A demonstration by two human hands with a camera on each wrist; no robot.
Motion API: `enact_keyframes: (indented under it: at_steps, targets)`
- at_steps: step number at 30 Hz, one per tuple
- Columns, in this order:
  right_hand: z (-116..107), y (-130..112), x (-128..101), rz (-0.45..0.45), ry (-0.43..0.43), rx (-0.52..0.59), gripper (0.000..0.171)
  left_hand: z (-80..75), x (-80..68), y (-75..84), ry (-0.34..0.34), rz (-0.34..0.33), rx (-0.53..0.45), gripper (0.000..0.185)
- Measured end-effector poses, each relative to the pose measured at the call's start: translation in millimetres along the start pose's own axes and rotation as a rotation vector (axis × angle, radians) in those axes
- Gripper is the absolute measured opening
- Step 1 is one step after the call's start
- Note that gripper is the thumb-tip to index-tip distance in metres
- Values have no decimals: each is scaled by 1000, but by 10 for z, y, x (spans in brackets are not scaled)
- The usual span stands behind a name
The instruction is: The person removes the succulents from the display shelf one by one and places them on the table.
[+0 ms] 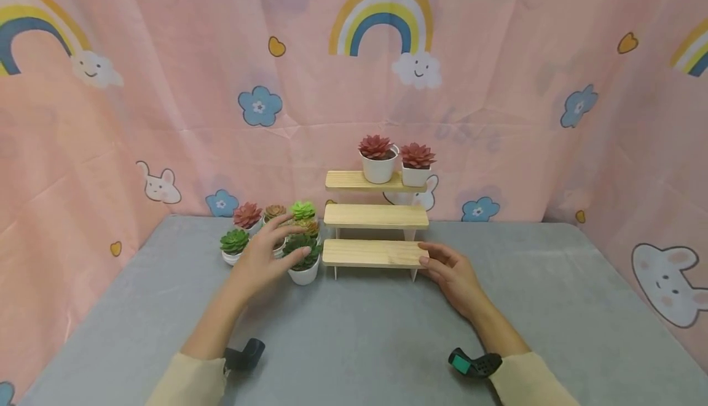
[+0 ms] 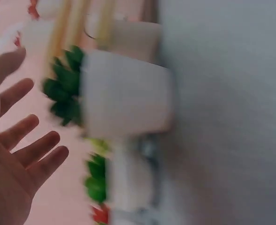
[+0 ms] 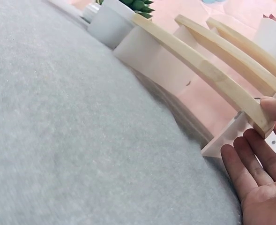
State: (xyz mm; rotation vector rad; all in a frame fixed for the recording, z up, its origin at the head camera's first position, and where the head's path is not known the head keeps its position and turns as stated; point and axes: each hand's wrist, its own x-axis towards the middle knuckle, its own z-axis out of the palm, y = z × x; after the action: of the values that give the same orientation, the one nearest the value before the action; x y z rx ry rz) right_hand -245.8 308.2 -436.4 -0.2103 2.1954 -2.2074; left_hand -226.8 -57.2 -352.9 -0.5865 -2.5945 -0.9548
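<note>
A three-tier wooden display stand (image 1: 376,253) stands on the table. My right hand (image 1: 456,280) grips the right end of its lowest board, thumb and fingers at the edge; the right wrist view shows this board (image 3: 208,70) close up. My left hand (image 1: 260,265) hovers with spread fingers over a group of potted artificial succulents, holding nothing. Nearest it is a dark green succulent in a white pot (image 1: 304,274), blurred in the left wrist view, where the pot (image 2: 126,93) is apart from the fingers. On the top board sit two red succulents, one in a round pot (image 1: 378,166), one in a square pot (image 1: 416,175).
Beside the stand's left end cluster several more succulents: a red one (image 1: 247,214), a green one (image 1: 235,241), a brownish one (image 1: 275,212) and a bright green one (image 1: 303,210). Grey cloth covers the table (image 1: 354,338). A pink patterned curtain (image 1: 332,99) hangs behind.
</note>
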Motion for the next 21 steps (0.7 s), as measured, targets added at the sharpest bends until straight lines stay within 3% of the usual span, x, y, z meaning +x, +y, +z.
enact_keyframes:
  at_steps: [5,12,21]
  targets:
    - [2,1,0,4,2,1,52,-145,316,352,11,27,16,48]
    - [-12,7,-9,-8,5,15,50,-97,899,808,-41,-39,-134,68]
    - [-3,11,4,-8,-9,18,50,152,1435,946,-61,-146,-379,83]
